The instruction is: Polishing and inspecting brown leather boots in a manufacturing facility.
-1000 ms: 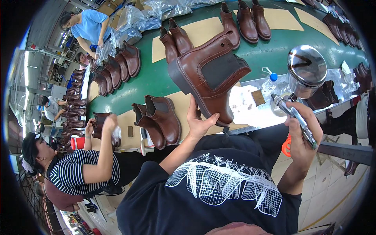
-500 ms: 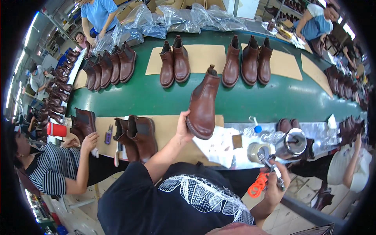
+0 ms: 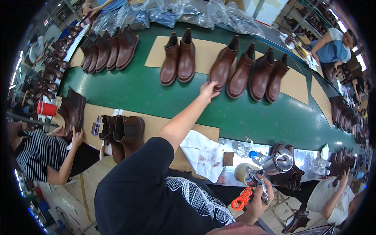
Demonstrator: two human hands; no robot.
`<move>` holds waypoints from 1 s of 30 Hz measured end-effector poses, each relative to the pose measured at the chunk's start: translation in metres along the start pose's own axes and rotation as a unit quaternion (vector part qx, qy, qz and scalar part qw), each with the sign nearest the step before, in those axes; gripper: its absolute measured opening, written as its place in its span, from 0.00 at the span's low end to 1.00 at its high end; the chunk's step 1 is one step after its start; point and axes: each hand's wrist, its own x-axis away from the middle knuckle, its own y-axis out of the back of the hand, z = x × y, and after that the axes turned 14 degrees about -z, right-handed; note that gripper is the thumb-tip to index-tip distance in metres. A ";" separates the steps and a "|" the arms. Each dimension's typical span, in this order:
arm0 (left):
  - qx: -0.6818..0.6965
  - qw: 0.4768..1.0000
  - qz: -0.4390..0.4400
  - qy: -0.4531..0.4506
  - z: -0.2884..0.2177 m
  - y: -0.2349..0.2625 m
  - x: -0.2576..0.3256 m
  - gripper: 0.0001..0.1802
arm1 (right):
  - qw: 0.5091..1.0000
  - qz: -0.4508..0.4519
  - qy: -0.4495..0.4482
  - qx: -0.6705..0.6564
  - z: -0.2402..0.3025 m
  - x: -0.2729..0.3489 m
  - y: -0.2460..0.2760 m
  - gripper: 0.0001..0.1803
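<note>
currently, the left hand (image 3: pixel 208 92) pinches the toe of a boot (image 3: pixel 221 67) beside other boots (image 3: pixel 241 76) on the bench (image 3: pixel 156 90); the right hand (image 3: pixel 258 198) curls round a spray gun (image 3: pixel 255 179).

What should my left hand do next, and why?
Probably let the left hand release the brown boot: it touches just the toe, and the boot appears to stand beside three similar boots. The right hand holds the spray gun.

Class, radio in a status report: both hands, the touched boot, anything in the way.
Left hand at toe of boot, boot upright. Right hand gripping spray gun. Close by: neighbouring boot on boot's right.
</note>
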 end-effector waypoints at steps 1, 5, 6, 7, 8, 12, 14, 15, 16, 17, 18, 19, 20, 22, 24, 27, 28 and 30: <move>-0.021 0.999 0.029 0.011 0.002 0.002 0.005 0.22 | 1.000 0.001 0.008 0.003 0.001 -0.002 0.000 0.16; -0.113 0.991 0.073 0.008 -0.001 0.031 0.027 0.30 | 0.999 0.024 0.030 0.024 0.007 -0.005 0.000 0.17; -0.155 0.985 0.076 0.002 -0.004 0.037 0.032 0.35 | 0.999 0.023 0.042 0.024 0.008 -0.004 0.000 0.16; -0.128 0.991 0.036 -0.012 -0.008 0.051 0.032 0.39 | 0.998 0.026 0.045 0.022 0.008 -0.002 0.000 0.16; -0.072 0.997 -0.027 -0.018 -0.010 0.066 0.022 0.40 | 0.998 0.029 0.046 0.013 0.006 0.000 0.000 0.16; 0.107 0.980 -0.164 -0.043 -0.041 0.111 -0.016 0.43 | 0.997 0.055 0.033 0.037 0.010 0.004 0.005 0.16; 0.139 0.978 -0.152 -0.040 -0.056 0.113 -0.024 0.49 | 0.997 0.055 0.030 0.039 0.011 0.007 0.004 0.16; 0.141 0.978 -0.151 -0.041 -0.060 0.111 -0.027 0.49 | 0.997 0.057 0.026 0.042 0.012 0.009 0.003 0.16; 0.136 0.979 -0.154 -0.003 -0.064 0.103 -0.025 0.52 | 0.997 0.054 0.029 0.044 0.011 0.008 0.001 0.16; 0.130 0.978 -0.158 0.035 -0.068 0.096 -0.024 0.56 | 0.998 0.051 0.021 0.043 0.011 0.009 0.000 0.16; 0.131 0.978 -0.156 0.037 -0.073 0.089 -0.024 0.56 | 0.998 0.048 0.014 0.041 0.011 0.009 -0.002 0.15; 0.142 0.982 -0.120 0.044 -0.078 0.082 -0.025 0.58 | 0.998 0.049 0.016 0.042 0.012 0.009 -0.005 0.15; 0.152 0.983 -0.084 0.054 -0.082 0.075 -0.026 0.60 | 0.998 0.047 0.009 0.037 0.014 0.011 -0.006 0.15; 0.147 0.983 -0.090 0.056 -0.093 0.059 -0.031 0.57 | 0.998 0.046 0.004 0.035 0.015 0.010 -0.009 0.16; 0.117 0.991 0.047 0.033 -0.099 0.049 -0.032 0.51 | 0.997 0.054 -0.019 0.046 0.012 0.006 -0.008 0.16; 0.116 0.989 0.081 0.045 -0.103 0.049 -0.050 0.41 | 0.998 0.053 -0.018 0.037 0.014 0.005 -0.016 0.16; 0.100 0.990 0.094 0.026 -0.102 0.046 -0.047 0.38 | 0.998 0.049 -0.020 0.032 0.013 0.007 -0.016 0.16; 0.087 0.992 0.088 0.017 -0.101 0.046 -0.036 0.33 | 0.998 0.055 -0.016 0.034 0.016 0.008 -0.017 0.15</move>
